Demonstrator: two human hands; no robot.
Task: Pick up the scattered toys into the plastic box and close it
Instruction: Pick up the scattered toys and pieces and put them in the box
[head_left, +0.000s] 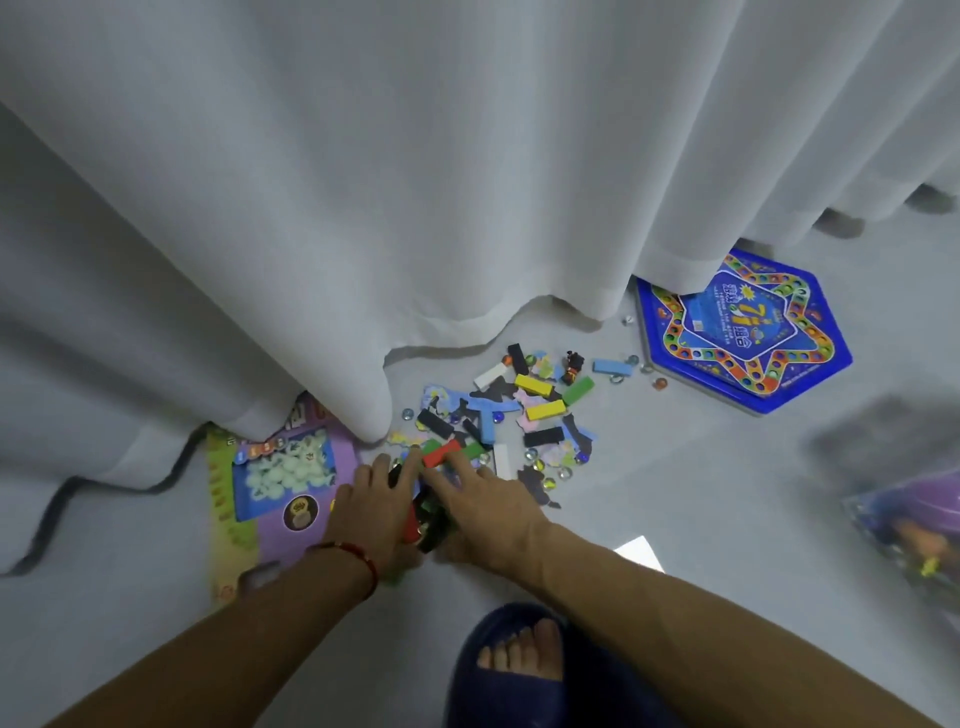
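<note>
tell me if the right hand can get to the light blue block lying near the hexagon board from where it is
Probably yes. The light blue block lies in the open on the floor, nothing over it. The right hand is busy gathering blocks nearer, so it must reach forward over the pile.

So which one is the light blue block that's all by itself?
Find the big blue hexagon game board by the curtain. Just left of its lower edge lies the light blue block, flat on the floor beside some marbles. It sits apart from the pile of toys, alone at its right edge.
</note>
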